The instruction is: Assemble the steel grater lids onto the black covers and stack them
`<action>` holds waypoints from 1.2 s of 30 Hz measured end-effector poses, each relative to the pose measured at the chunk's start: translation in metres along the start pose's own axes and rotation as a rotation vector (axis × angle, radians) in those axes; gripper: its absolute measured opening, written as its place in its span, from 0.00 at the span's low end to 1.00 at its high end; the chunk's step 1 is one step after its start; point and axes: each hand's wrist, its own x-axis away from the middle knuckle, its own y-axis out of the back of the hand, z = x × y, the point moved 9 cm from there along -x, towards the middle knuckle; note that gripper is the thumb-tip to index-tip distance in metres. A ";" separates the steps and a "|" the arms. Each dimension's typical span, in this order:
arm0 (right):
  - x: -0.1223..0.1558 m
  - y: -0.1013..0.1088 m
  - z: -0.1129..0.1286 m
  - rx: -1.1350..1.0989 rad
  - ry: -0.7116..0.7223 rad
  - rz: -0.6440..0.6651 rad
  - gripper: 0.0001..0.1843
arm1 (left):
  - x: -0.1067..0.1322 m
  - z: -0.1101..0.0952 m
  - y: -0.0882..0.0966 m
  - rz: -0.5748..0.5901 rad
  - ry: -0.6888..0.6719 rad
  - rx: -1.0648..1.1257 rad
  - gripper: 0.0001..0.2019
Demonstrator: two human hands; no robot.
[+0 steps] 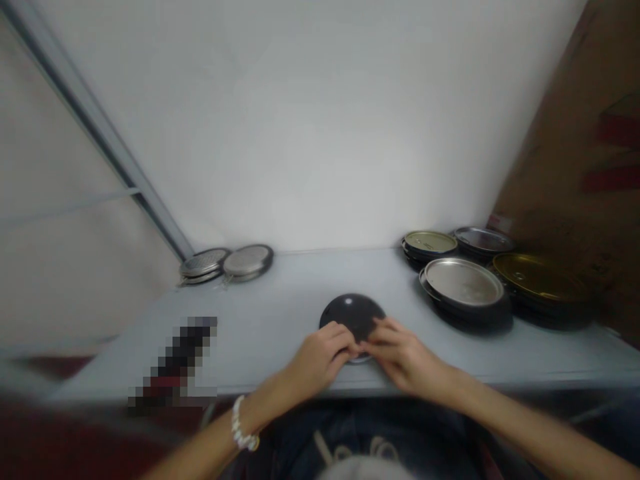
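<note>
Nearest the camera, a white bead bracelet is worn on the left wrist. Just beyond it, the left hand and the right hand are brought together at the near rim of one dark glossy round lid. That rim is pinched between the curled fingers of both hands, with the fingertips almost meeting. The lid lies flat on the pale grey table, close to its front edge. A thin silvery edge is seen beneath the lid, between the hands; what it belongs to cannot be told.

To the left of the lid, near the table's front, one dark and red object is hidden by pixelation.

To the right of the lid and slightly farther back, four round tin lids are set on dark stacks: two silver-faced and two gold-faced. Beyond these, a brown cardboard sheet is leaned.

Far left of the lid, at the table's back, two silvery round lids are laid touching each other.
</note>
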 end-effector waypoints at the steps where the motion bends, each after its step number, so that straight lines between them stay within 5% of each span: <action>1: 0.001 0.001 -0.001 -0.006 0.002 -0.006 0.25 | 0.000 0.002 0.000 -0.014 0.031 0.015 0.07; 10: 0.004 0.009 -0.007 -0.055 0.044 -0.040 0.23 | -0.009 0.007 0.001 0.027 0.217 0.072 0.05; 18: -0.005 0.022 0.012 0.028 0.063 -0.054 0.19 | 0.006 -0.015 -0.014 -0.040 0.122 -0.380 0.29; 21: -0.015 0.030 0.032 0.134 0.161 -0.110 0.21 | 0.005 -0.017 -0.008 -0.085 0.117 -0.462 0.23; 30: -0.062 0.053 0.050 0.303 0.152 -0.328 0.24 | 0.000 -0.010 0.062 -0.369 0.068 -0.402 0.17; 32: -0.062 0.057 0.045 0.322 0.089 -0.378 0.23 | 0.002 0.017 0.090 -0.495 0.172 -0.216 0.14; 36: -0.037 0.064 0.024 0.335 0.003 -0.409 0.19 | 0.031 0.109 0.161 -0.833 0.461 0.323 0.19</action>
